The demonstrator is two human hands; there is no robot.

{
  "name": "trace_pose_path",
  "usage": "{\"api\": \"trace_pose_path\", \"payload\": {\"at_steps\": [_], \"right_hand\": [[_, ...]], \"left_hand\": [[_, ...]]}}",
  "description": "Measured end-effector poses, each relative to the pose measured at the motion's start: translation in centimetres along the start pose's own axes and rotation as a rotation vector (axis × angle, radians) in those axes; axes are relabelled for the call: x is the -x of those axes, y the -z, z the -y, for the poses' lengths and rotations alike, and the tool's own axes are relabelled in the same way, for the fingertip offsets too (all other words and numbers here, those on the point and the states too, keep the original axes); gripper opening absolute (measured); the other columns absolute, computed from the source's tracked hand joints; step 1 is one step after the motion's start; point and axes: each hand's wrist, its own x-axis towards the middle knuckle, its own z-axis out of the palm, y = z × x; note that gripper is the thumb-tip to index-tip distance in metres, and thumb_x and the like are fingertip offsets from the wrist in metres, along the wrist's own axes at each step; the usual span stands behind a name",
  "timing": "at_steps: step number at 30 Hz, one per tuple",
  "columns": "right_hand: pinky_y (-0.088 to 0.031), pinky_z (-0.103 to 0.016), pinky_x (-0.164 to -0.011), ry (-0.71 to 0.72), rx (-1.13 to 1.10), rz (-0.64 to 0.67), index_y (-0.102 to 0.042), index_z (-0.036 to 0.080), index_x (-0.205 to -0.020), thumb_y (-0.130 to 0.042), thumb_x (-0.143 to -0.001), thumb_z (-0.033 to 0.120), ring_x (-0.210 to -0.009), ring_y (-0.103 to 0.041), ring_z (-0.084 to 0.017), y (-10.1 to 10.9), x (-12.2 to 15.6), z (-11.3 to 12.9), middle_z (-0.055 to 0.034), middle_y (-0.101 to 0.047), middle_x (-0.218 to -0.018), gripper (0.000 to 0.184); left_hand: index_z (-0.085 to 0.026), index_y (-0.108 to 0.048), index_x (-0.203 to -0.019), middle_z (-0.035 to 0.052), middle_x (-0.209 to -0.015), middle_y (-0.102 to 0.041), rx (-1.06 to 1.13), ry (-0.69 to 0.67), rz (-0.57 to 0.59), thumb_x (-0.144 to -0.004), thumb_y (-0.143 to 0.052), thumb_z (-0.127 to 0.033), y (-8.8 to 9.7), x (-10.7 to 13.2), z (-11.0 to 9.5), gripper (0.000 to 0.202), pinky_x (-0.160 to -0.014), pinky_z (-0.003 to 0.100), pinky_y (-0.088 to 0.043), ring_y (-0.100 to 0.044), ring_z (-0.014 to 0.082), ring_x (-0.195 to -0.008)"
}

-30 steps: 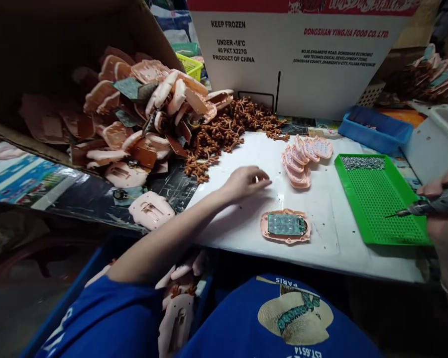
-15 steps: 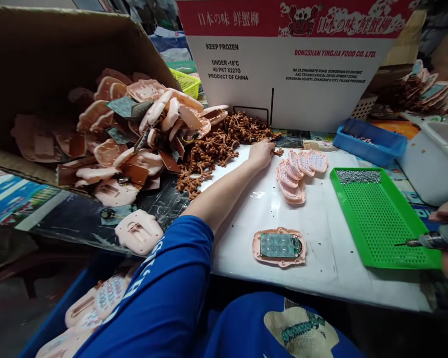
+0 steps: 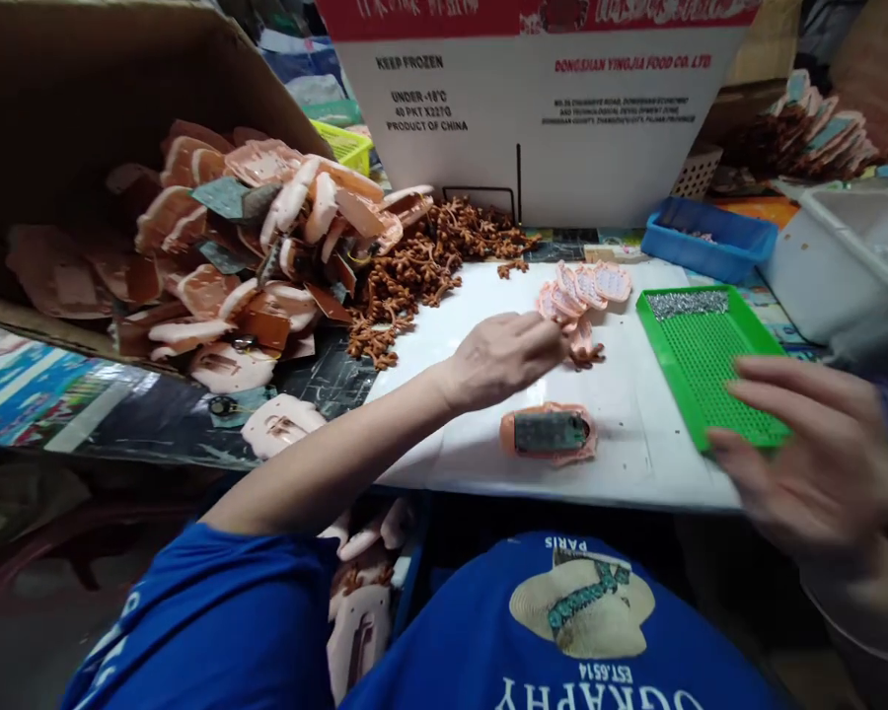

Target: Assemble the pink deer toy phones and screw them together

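My left hand (image 3: 510, 357) is closed over the white work sheet, its fingers pinched on a small brown branched piece (image 3: 590, 357) that pokes out past the fingertips. Behind it lies a fanned stack of pink keypad pieces (image 3: 588, 286), partly covered by the hand. Nearer to me, a pink shell (image 3: 507, 434) rests on the sheet with a green circuit board (image 3: 552, 431) in it. My right hand (image 3: 814, 444), blurred, is open and holds nothing, its fingers spread by the green tray (image 3: 655, 350). A blurred grey power screwdriver (image 3: 877, 320) is beyond it.
A tipped cardboard box (image 3: 118, 30) spills pink shells at left, beside a heap of brown branched pieces (image 3: 444, 247). A white carton (image 3: 488, 168) stands behind. Small silver screws (image 3: 688, 304) lie in the tray; a blue bin (image 3: 710, 242) and a white tub (image 3: 821, 266) stand at right.
My left hand has come back from the brown heap toward me with a brown piece. My right hand has let go of the screwdriver and moved left, its fingers opening. The view has shifted.
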Motion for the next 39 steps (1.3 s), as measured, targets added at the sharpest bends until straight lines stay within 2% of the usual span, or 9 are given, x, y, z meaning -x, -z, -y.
{"api": "trace_pose_path", "payload": {"at_steps": [3,6,8,11,14,17,25,34,39], "right_hand": [[-0.053,-0.050,-0.098,0.088,-0.121,0.190,-0.057,0.028,-0.132,-0.068,-0.088,0.025,-0.117,-0.061,-0.030,-2.2,-0.2,1.8,-0.0129,-0.062,-0.126,0.045],[-0.058,-0.036,-0.084,0.018,-0.257,0.283,-0.062,0.022,-0.124,-0.060,-0.094,0.019,-0.095,-0.068,-0.019,-3.9,-0.2,2.4,-0.0082,-0.070,-0.106,0.031],[-0.058,-0.032,-0.077,-0.083,-0.309,0.291,-0.066,0.021,-0.116,-0.061,-0.093,0.020,-0.086,-0.068,-0.016,-4.5,0.3,2.3,-0.0058,-0.071,-0.098,0.023],[-0.059,-0.032,-0.074,-0.300,-0.405,0.299,-0.071,0.021,-0.103,-0.065,-0.091,0.027,-0.085,-0.068,-0.017,-5.2,1.6,1.7,-0.0053,-0.071,-0.096,0.015],[-0.061,-0.034,-0.074,-0.518,-0.538,0.318,-0.071,0.019,-0.101,-0.067,-0.089,0.035,-0.084,-0.069,-0.018,-6.2,3.1,0.9,-0.0067,-0.071,-0.098,0.020],[-0.061,-0.034,-0.074,-0.611,-0.590,0.334,-0.069,0.017,-0.100,-0.069,-0.087,0.038,-0.082,-0.069,-0.018,-7.1,3.9,0.6,-0.0070,-0.072,-0.095,0.024],[-0.054,-0.032,-0.072,-0.584,-0.450,0.337,-0.068,0.018,-0.088,-0.069,-0.085,0.032,-0.078,-0.067,-0.017,-7.4,2.9,1.3,-0.0044,-0.073,-0.087,0.015],[-0.042,-0.028,-0.065,-0.443,-0.255,0.626,-0.063,0.019,-0.075,-0.065,-0.086,0.024,-0.067,-0.058,-0.013,-6.6,0.4,0.4,0.0008,-0.068,-0.075,0.012],[-0.046,-0.029,-0.069,-0.347,-0.154,0.616,-0.066,0.019,-0.082,-0.065,-0.089,0.026,-0.073,-0.062,-0.014,-6.2,0.6,0.4,-0.0003,-0.069,-0.081,0.010]], "left_hand": [[-0.020,-0.063,-0.089,0.0014,-0.069,-0.053,0.046,-0.210,0.019,-0.103,-0.036,-0.026,0.8,-0.3,-4.0,0.032,-0.067,0.030,-0.039,-0.053,0.0147,-0.068],[-0.018,-0.063,-0.089,0.0022,-0.071,-0.056,0.061,-0.267,0.022,-0.103,-0.037,-0.026,0.3,-0.1,-5.8,0.030,-0.066,0.030,-0.040,-0.054,0.0146,-0.069],[-0.018,-0.063,-0.093,0.0045,-0.079,-0.061,0.078,-0.210,0.045,-0.104,-0.038,-0.030,-0.4,0.6,-6.2,0.030,-0.067,0.030,-0.042,-0.057,0.0154,-0.074],[-0.019,-0.059,-0.116,0.0101,-0.103,-0.066,0.168,-0.023,0.002,-0.102,-0.044,-0.037,-1.6,2.2,-6.5,0.028,-0.078,0.033,-0.049,-0.061,0.0195,-0.093],[-0.018,-0.049,-0.134,0.0181,-0.131,-0.057,0.299,0.213,-0.056,-0.097,-0.054,-0.039,-2.7,4.2,-7.2,0.042,-0.096,0.042,-0.050,-0.056,0.0266,-0.118],[-0.017,-0.047,-0.135,0.0207,-0.139,-0.051,0.388,0.329,-0.013,-0.094,-0.059,-0.037,-3.5,5.7,-7.9,0.047,-0.103,0.048,-0.048,-0.052,0.0302,-0.127],[-0.013,-0.053,-0.130,0.0183,-0.128,-0.059,0.444,0.319,-0.027,-0.097,-0.055,-0.035,-4.4,6.1,-8.5,0.039,-0.101,0.044,-0.049,-0.057,0.0266,-0.118],[-0.014,-0.050,-0.133,0.0168,-0.127,-0.059,0.434,0.337,-0.004,-0.097,-0.056,-0.034,-3.9,5.9,-8.7,0.042,-0.099,0.042,-0.049,-0.056,0.0260,-0.116],[-0.016,-0.049,-0.133,0.0158,-0.126,-0.059,0.451,0.349,0.004,-0.097,-0.056,-0.035,-4.0,5.9,-8.6,0.041,-0.098,0.042,-0.050,-0.056,0.0261,-0.115]]}}
